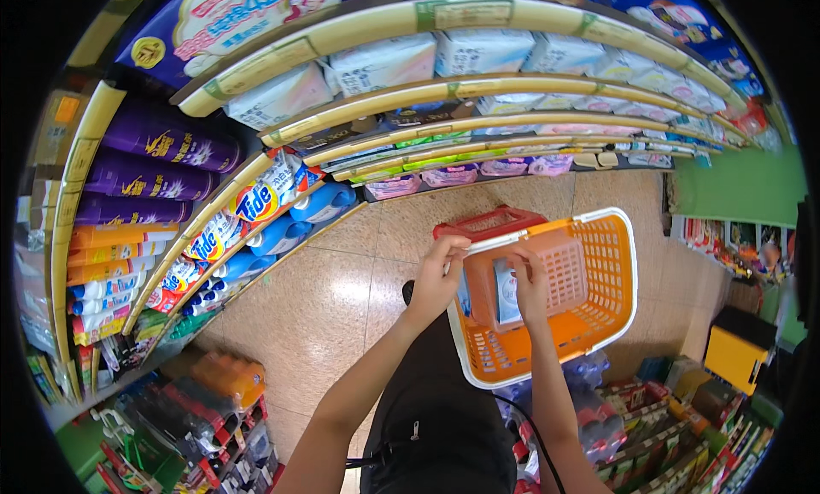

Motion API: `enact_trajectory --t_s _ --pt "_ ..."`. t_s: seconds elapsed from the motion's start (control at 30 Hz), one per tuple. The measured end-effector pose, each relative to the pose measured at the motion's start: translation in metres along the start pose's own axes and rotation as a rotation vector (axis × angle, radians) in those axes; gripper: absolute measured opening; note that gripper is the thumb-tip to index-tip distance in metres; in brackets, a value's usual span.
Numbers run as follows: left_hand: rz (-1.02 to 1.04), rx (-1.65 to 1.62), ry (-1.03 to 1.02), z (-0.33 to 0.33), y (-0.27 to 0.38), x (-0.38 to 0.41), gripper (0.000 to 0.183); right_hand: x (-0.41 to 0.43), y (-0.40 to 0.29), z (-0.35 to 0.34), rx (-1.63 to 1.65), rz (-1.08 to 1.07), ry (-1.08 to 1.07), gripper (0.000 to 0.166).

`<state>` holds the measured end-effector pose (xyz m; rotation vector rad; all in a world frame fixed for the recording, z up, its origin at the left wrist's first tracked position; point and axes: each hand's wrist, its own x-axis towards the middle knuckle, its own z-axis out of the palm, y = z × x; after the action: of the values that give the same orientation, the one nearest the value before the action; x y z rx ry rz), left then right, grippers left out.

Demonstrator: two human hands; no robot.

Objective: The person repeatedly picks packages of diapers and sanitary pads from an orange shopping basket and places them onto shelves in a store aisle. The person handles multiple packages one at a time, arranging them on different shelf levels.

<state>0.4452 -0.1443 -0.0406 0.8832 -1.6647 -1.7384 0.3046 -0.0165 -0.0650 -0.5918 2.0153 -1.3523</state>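
Observation:
An orange plastic shopping basket [612, 263] with a white rim is in front of me, right of my legs. My left hand [442, 269] has its fingers closed on the basket's white handle [496, 242] at the left end. Over the basket's inside, my right hand [530, 282] has its fingers curled near the edge of a translucent pinkish plastic container [567, 269]. Whether they grip it is not clear. Beside that hand a blue-and-white packet [506, 292] shows in the basket, partly covered by the fingers.
Curved-looking shelves [410, 106] of wrapped packs arc across the front. To the left stand purple bottles [173, 138], Tide bags [256, 199] and blue jugs [323, 202]. A red plastic basket [490, 221] is beyond the orange one. Packed drinks [227, 378] are stacked at lower left on the tiled floor [320, 321].

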Motion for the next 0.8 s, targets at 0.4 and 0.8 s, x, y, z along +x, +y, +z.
enact_trajectory --t_s 0.4,0.8 --pt "-0.218 -0.168 0.189 -0.043 -0.029 0.044 0.018 0.086 -0.091 0.062 0.374 0.116 -0.332 0.028" --pt "-0.155 0.206 0.197 -0.079 -0.090 0.133 0.049 0.202 -0.039 0.117 0.199 0.354 -0.310 0.062"
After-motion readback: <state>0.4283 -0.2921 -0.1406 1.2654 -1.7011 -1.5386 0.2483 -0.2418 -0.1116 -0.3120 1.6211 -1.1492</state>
